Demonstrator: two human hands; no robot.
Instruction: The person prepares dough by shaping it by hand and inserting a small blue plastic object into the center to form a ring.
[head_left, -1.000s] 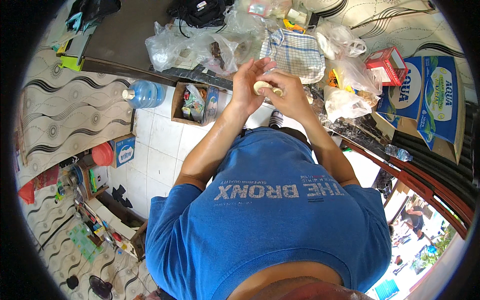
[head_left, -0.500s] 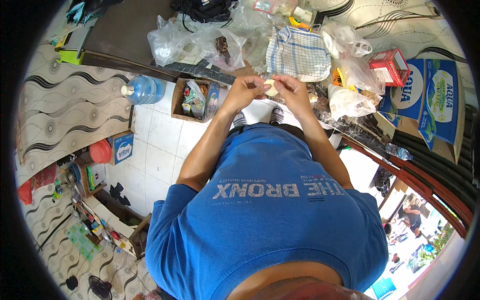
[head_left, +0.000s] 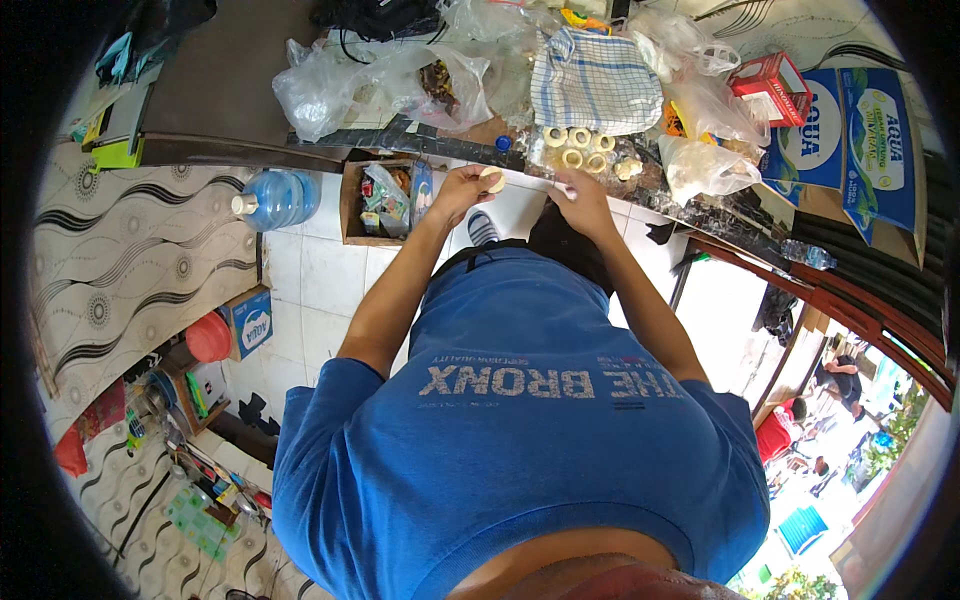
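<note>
Rings (head_left: 580, 158) lie on the counter (head_left: 735, 222) — cloth (head_left: 597, 85) behind them, plastic bag (head_left: 705, 172) to their right.

On your surface (head_left: 725, 218), pale rings (head_left: 573, 151) lie near you, a blue cap (head_left: 503, 143) left, a checked cloth (head_left: 595, 85) beyond, plastic bags (head_left: 330, 95) either side.

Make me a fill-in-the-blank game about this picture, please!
The pale disc is in the person's ____ grip.
The pale rings lie to the ____ of the round blue cap.
The person's T-shirt is coloured ____.
The small box right of the checked cloth is mostly ____.

Missing words: left; right; blue; red.
</note>
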